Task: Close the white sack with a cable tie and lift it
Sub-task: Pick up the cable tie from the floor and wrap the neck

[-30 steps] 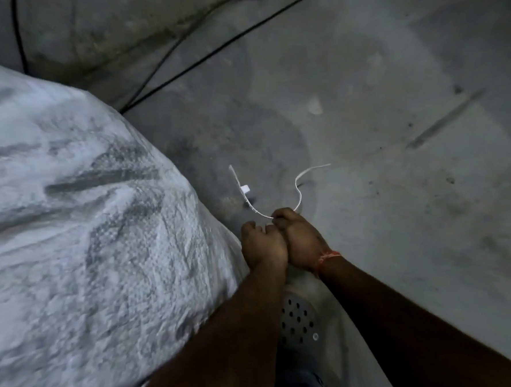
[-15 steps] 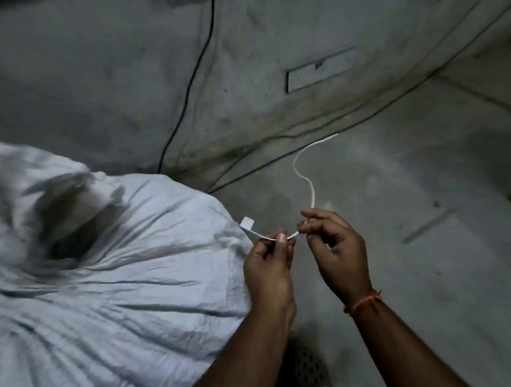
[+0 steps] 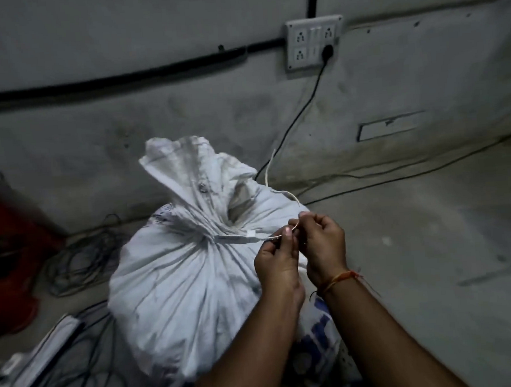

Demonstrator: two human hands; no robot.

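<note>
Since prev frame both hands have come up over the sack w/ the tie. Left hand [image 3: 277, 259] & right hand [image 3: 321, 243] fingers pinch the cable tie [image 3: 267, 179] beside the gathered neck. White sack [image 3: 190, 275] sits on floor by wall, looks soft, bulky, prob heavy; grip at cinched neck.

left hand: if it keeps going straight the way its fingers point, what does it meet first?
Probably the gathered neck of the white woven sack: the left hand, pinching the thin white plastic cable tie, points up-left toward it. Depth unclear.
</note>
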